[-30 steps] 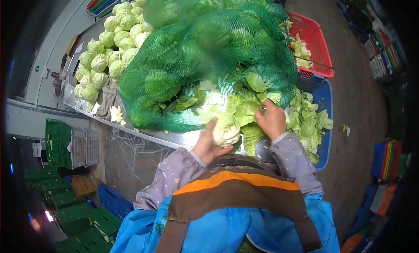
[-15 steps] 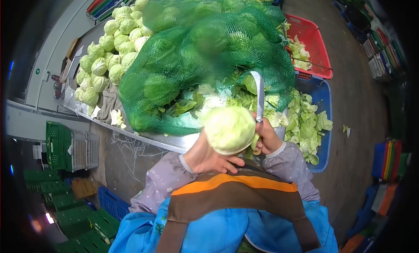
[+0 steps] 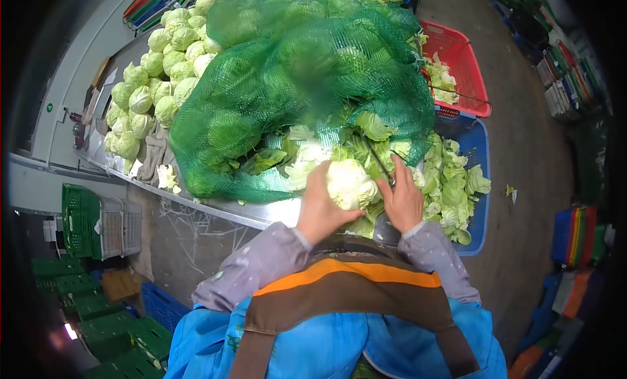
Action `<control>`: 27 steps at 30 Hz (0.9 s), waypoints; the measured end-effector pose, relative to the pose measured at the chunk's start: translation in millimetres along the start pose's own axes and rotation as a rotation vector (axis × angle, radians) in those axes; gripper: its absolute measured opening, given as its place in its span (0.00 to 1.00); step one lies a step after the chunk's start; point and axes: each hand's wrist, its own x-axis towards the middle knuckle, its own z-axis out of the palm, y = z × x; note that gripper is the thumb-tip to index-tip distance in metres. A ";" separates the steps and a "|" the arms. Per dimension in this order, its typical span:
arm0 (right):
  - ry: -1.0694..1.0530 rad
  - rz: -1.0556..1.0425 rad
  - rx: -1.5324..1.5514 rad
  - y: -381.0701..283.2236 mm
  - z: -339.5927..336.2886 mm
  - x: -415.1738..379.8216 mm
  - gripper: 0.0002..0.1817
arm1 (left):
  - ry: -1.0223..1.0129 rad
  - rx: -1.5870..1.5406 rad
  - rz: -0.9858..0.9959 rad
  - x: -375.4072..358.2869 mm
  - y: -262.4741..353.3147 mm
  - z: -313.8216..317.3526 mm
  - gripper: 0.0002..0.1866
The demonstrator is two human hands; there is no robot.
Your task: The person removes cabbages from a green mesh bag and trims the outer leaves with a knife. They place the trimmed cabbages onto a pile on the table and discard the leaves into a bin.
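A trimmed cabbage (image 3: pixel 351 185), its pale leafy side facing up, is gripped by my left hand (image 3: pixel 320 208) from the left, with the thumb along its near side. My right hand (image 3: pixel 405 201) is at the cabbage's right and holds a knife (image 3: pixel 377 158). Its blade, seen nearly edge-on, points up and left over loose leaves; the handle is mostly hidden by the fingers. Just beyond both hands lies the opening of a green net sack (image 3: pixel 228 127) full of cabbages, with torn outer leaves (image 3: pixel 264 161) in front.
Trimmed cabbages (image 3: pixel 166 59) are piled at the table's left, near a grey cloth (image 3: pixel 155 158). To the right stand a blue crate (image 3: pixel 481 183) of leaves and a red crate (image 3: pixel 470 65) behind it. The metal table edge (image 3: pixel 222 212) runs before me; green crates (image 3: pixel 81 219) stand lower left.
The cabbage has moved right and away from my body and turned over. My left hand has shifted from under it to its left side. The knife blade has swung from upright to leaning left.
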 end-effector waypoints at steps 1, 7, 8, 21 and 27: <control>-0.006 -0.001 -0.002 -1.5 -0.1 -8.0 0.30 | 0.047 0.167 -0.026 -1.1 -14.5 13.1 0.55; -0.315 -0.035 0.040 -11.4 2.2 -27.0 0.26 | -0.027 0.070 -0.192 -1.0 -28.8 28.3 0.54; -0.316 -0.032 0.042 -12.0 3.8 -26.4 0.26 | -0.066 -0.002 -0.266 1.5 -26.0 26.0 0.54; -0.435 0.178 -0.028 -20.4 15.7 -16.2 0.25 | -0.060 0.093 -0.139 -8.1 -38.3 41.0 0.55; -0.256 0.303 0.261 10.7 40.3 -7.0 0.24 | -0.127 0.097 -0.157 -12.7 -34.9 37.6 0.57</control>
